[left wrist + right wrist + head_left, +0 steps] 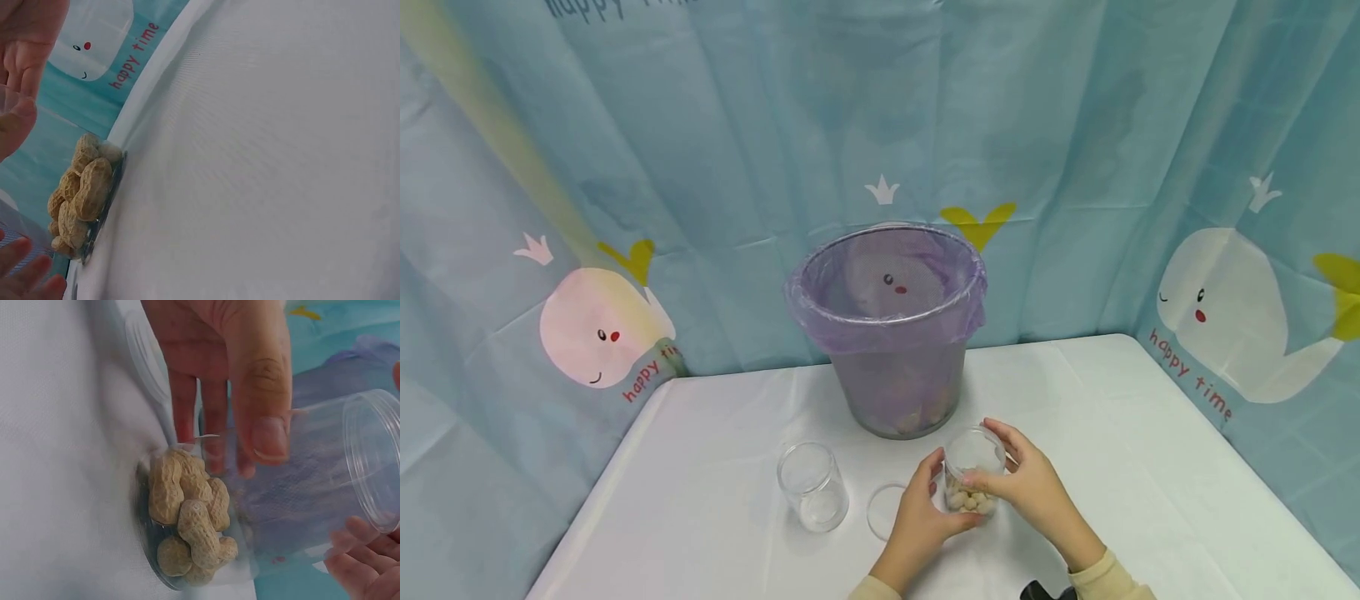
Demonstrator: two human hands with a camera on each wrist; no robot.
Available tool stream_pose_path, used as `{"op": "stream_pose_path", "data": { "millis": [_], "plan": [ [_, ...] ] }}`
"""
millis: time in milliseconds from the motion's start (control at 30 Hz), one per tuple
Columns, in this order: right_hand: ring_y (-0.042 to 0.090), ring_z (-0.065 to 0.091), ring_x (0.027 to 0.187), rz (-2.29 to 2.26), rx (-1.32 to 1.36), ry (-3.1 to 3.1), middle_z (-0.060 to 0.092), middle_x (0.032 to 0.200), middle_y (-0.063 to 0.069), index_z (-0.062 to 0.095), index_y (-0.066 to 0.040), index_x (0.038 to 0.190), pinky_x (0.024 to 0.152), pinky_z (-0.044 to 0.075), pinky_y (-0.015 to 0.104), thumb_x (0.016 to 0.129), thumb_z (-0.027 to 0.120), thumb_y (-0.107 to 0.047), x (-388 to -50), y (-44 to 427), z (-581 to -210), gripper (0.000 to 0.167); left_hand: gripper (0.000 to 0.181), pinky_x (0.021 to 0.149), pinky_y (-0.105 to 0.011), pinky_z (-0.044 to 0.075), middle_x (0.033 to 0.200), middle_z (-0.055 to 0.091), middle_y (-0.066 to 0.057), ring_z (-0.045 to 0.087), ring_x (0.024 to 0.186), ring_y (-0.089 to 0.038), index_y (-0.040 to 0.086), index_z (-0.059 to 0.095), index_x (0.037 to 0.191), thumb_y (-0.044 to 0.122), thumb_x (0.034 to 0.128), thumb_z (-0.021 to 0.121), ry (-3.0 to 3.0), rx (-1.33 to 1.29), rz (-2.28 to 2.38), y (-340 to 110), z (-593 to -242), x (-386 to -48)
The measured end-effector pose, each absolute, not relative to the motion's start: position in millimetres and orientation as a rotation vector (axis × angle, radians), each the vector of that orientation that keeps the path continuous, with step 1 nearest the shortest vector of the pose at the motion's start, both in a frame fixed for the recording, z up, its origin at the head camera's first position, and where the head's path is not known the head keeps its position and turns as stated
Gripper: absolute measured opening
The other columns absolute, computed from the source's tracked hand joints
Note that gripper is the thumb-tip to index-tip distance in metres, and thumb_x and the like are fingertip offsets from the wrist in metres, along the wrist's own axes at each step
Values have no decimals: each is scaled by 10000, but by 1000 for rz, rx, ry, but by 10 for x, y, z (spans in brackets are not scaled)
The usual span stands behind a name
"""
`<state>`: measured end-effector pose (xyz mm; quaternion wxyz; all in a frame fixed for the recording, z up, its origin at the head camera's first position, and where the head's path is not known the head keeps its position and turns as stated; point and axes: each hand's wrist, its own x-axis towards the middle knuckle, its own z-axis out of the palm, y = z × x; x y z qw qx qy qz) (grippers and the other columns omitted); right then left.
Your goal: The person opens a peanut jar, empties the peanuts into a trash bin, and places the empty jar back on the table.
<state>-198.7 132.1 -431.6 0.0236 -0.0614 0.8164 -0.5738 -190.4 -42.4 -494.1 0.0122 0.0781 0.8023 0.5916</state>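
A clear plastic jar (973,454) with unshelled peanuts (199,534) in its lower part is held between both hands, its mouth uncovered. My left hand (921,518) grips it from the left, thumb low at the front and fingers behind. On the other side my right hand (1028,483) holds the jar, thumb across the front and fingers round the back near the rim. Seen from the left wrist, the peanuts (81,194) lie at the jar's base, close to the tabletop. Whether the base touches the cloth I cannot tell.
A second clear jar (814,492) stands to the left, with a round clear lid (871,515) lying between it and my left hand. Behind the hands stands a bin (898,383) lined with a purple bag (820,329). White cloth (700,500) covers the table; a printed blue curtain (737,167) surrounds it.
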Motion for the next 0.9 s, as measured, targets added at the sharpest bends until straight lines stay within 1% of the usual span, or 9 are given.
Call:
{"op": "stream_pose_path", "data": {
  "millis": [133,300,400,500,567,733,867,900],
  "plan": [
    [414,391,1433,-1744,-199,2540,414,1546,194,396,-92,1498,1161,370,575,741,876,-308,-1967,1302,-4342,921,963,1127,-532,426,1498,477,-193,457,1384,-376,23,389,1485,237,700,904,2504,267,1844,-402,-4940,-1915],
    [439,377,1433,-1734,-201,2560,406,1538,224,390,-71,1495,1145,380,593,743,875,-310,-1955,1280,-4339,926,948,1143,-558,405,1481,510,-115,470,1376,-342,68,391,1491,257,711,897,2458,275,1830,-371,-4953,-1931],
    [444,379,1430,-1734,-189,2564,407,1537,228,395,-73,1494,1128,402,600,744,874,-322,-1952,1270,-4330,924,944,1118,-537,442,1452,536,-83,524,1313,-304,85,389,1492,268,717,895,2435,261,1812,-355,-4963,-1934],
    [443,377,1430,-1736,-183,2571,406,1536,231,400,-68,1491,1125,409,592,742,876,-320,-1950,1266,-4326,922,947,1078,-500,481,1421,560,-84,559,1253,-262,79,381,1495,262,720,893,2426,261,1806,-343,-4967,-1935],
    [441,376,1432,-1739,-182,2574,407,1535,233,404,-65,1488,1126,409,588,741,877,-316,-1947,1266,-4324,920,944,1070,-500,488,1410,566,-93,566,1243,-265,72,377,1495,258,724,890,2434,263,1802,-335,-4974,-1935],
    [422,409,1417,-1735,-157,2597,433,1522,224,437,-92,1475,1128,419,553,735,879,-339,-1923,1276,-4290,897,892,1099,-556,453,1413,571,-85,550,1286,-318,113,430,1464,260,717,895,2470,225,1819,-310,-4972,-1922],
    [404,450,1394,-1751,-162,2621,460,1505,219,460,-81,1463,1126,422,519,751,869,-329,-1892,1303,-4210,858,871,1126,-581,413,1401,582,-43,540,1297,-309,167,448,1452,244,711,898,2494,233,1838,-305,-4912,-1896],
    [395,454,1394,-1764,-166,2616,463,1504,214,464,-79,1460,1127,419,513,758,866,-322,-1883,1309,-4183,845,877,1143,-596,386,1402,580,-29,526,1315,-304,176,438,1459,240,714,896,2491,245,1847,-308,-4888,-1888]
  ]
}}
